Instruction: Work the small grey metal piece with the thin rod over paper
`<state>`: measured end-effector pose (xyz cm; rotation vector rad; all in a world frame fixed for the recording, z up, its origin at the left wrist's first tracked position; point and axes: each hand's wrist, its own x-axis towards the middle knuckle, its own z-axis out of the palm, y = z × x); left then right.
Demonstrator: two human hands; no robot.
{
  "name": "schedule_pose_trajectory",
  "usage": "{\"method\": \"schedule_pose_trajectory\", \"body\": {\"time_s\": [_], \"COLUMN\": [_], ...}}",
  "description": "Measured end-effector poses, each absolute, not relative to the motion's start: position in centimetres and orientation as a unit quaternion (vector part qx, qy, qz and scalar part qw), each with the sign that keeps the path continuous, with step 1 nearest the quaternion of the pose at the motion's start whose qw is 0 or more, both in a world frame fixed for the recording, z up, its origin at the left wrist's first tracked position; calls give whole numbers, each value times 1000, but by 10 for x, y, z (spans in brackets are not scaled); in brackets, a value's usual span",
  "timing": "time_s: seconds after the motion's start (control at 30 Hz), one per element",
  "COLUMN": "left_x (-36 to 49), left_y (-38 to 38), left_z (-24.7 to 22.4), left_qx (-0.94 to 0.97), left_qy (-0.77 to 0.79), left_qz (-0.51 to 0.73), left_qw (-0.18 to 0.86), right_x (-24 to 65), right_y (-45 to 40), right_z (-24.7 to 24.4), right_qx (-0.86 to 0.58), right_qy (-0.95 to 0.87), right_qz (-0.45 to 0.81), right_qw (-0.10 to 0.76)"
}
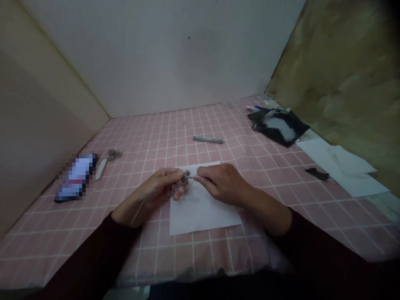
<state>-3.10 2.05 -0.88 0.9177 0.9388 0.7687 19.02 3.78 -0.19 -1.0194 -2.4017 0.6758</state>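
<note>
Near the middle of the table, my left hand (165, 181) pinches a small grey piece with rounded lobes (185, 179) between thumb and fingers. My right hand (220, 181) is closed around a thin, pale tool (190, 178), whose tip meets the grey piece. Most of the tool is hidden in the fingers, so its kind does not show. Both hands are above a white sheet of paper (203, 216) with faint grey smudges, lying on the pink checked tablecloth (150, 258).
Beyond the paper lies a grey rod (208, 139). At left are a blurred-out phone (75, 177), a flat pale stick (101, 168) and another grey lobed piece (114, 155). At right lie a dusty black sheet (296, 127), white papers (331, 166) and a dark scrap (317, 173). Walls enclose the table.
</note>
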Motion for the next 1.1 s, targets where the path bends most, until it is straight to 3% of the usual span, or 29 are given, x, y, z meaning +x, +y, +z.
{"method": "schedule_pose_trajectory", "body": {"time_s": [0.13, 0.27, 0.33, 0.5, 0.57, 0.63, 0.8, 0.87, 0.93, 1.1], "left_x": [-25, -19, -20, -27, -28, -26, -17, -17, -18, -24], "left_y": [17, 13, 13, 18, 19, 18, 12, 11, 12, 16], "left_z": [-8, -5, -5, -9, -11, -10, -7, -6, -7, -10], "left_qx": [446, 461, 461, 446, 440, 447, 475, 481, 477, 457], "left_qy": [404, 400, 405, 424, 424, 416, 393, 384, 385, 410], "left_qz": [426, 466, 458, 379, 365, 387, 476, 485, 478, 421], "left_qw": [676, 640, 643, 691, 702, 691, 627, 621, 629, 668], "right_x": [183, 182, 184, 188, 187, 185, 181, 182, 184, 189], "right_y": [41, 47, 47, 40, 38, 38, 43, 45, 45, 39], "right_z": [-6, -13, -13, -4, -1, -2, -7, -8, -8, -4], "right_qx": [-379, -358, -348, -373, -385, -391, -375, -359, -373, -408], "right_qy": [-780, -633, -665, -831, -842, -823, -629, -577, -618, -834], "right_qz": [451, 674, 643, 339, 295, 343, 665, 723, 678, 303], "right_qw": [210, 131, 152, 234, 236, 227, 147, 126, 136, 216]}}
